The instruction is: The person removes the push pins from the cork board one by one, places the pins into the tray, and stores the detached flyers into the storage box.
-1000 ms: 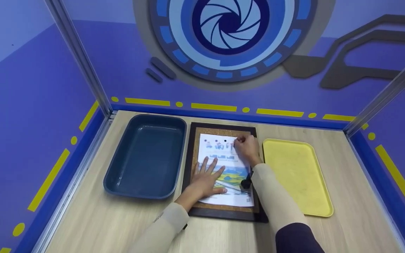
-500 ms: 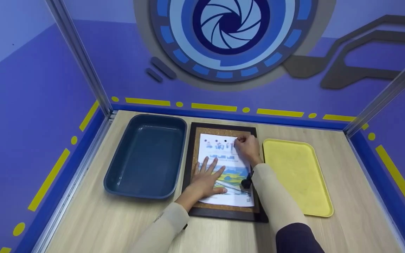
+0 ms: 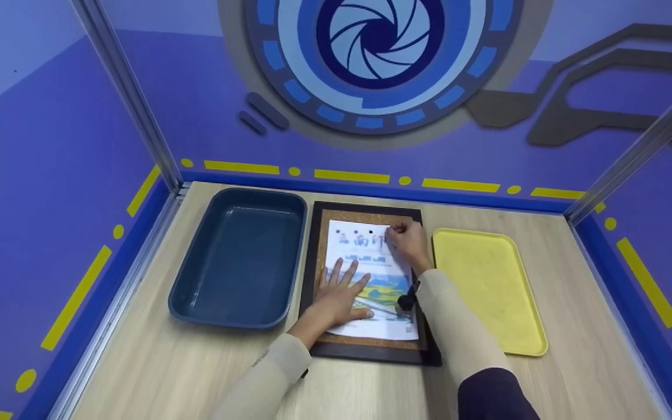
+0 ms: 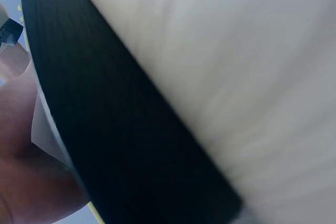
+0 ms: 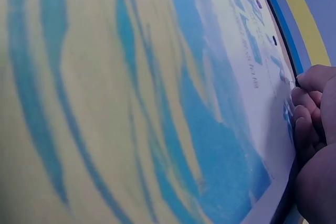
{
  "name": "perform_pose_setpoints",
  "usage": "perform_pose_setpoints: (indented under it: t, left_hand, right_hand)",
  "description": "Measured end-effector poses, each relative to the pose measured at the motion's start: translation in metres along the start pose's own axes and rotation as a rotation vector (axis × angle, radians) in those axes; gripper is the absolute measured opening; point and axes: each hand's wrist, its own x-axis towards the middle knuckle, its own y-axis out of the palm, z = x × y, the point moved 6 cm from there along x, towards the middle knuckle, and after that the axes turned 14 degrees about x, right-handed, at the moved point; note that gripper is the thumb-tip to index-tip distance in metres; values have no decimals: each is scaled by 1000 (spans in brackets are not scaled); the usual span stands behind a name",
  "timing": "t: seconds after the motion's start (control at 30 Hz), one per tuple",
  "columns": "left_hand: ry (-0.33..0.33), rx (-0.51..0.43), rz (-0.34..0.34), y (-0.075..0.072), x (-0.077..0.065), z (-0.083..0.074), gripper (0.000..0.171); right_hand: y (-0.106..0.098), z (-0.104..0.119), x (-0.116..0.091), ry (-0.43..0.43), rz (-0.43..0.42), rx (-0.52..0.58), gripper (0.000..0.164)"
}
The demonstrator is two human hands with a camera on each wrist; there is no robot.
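Observation:
A white printed sheet point(image 3: 382, 329), with large characters above a blue and yellow landscape, lies on a dark-framed cork board point(image 3: 319, 233). My left hand point(image 3: 336, 300) rests on its lower left part, fingers spread. At the sheet's upper right corner, my right hand point(image 3: 409, 242) pinches a small dark-headed pushpin point(image 5: 297, 82) between thumb and finger; a bit of its thin needle shows in the right wrist view. Several small dark dots, like pin heads point(image 3: 370, 232), run along the sheet's top edge. The left wrist view mostly catches the black frame point(image 4: 121, 119) and part of the hand.
A deep dark-blue tray point(image 3: 237, 262) stands left of the board. On the right lies a shallow yellow tray point(image 3: 487, 291), partly behind the right sleeve. Blue-purple panels point(image 3: 324, 157) bound the wooden table point(image 3: 155, 361) at the back and both sides.
The head view has shifted slightly. Both hands keep their places on the sheet, the left flat and the right at the upper right corner.

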Motion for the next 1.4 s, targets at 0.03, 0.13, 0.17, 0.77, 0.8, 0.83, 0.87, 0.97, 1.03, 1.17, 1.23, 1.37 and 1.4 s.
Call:
perform_pose_setpoints:
  t: [0.03, 0.13, 0.17, 0.77, 0.8, 0.83, 0.87, 0.97, 1.03, 1.17, 1.23, 1.37, 1.4]
  left_hand:
    - [1, -5, 3, 2, 1, 0, 90]
    - [0, -3, -1, 5, 2, 1, 90]
    - [1, -6, -2, 6, 3, 1, 91]
    - [16, -26, -29, 9, 5, 2, 91]
    - [18, -30, -32, 9, 5, 2, 91]
    - [19, -35, -34, 9, 4, 2, 91]
    - [20, -39, -31, 10, 5, 2, 90]
    - [21, -43, -34, 9, 5, 2, 90]
    - [16, -37, -35, 7, 5, 2, 91]
    - [7, -16, -40, -1, 3, 2, 89]
    - [6, -9, -44, -5, -1, 2, 88]
    - [10, 1, -55, -11, -5, -1, 86]
    - [12, 4, -58, -10, -5, -2, 86]
  right_hand:
    - [-1, 1, 0, -9, -1, 10, 9]
    - [-2, 4, -3, -33, 0, 37, 7]
    - [-3, 5, -4, -52, 2, 34, 7]
    - [-84, -2, -60, -219, -42, 159, 7]
    - [-90, -5, -63, -220, -50, 172, 8]
    - [-97, -8, -66, -219, -55, 177, 9]
    - [-103, -12, -69, -218, -65, 177, 9]
    - [-119, -22, -75, -201, -98, 171, 10]
    - [-127, -29, -76, -175, -117, 177, 11]
    - [-138, -44, -77, -105, -132, 164, 14]
    - [-140, -52, -77, -65, -119, 140, 15]
    - [-143, -65, -81, -5, -101, 111, 16]
    - [-144, -67, -81, 2, -103, 106, 16]
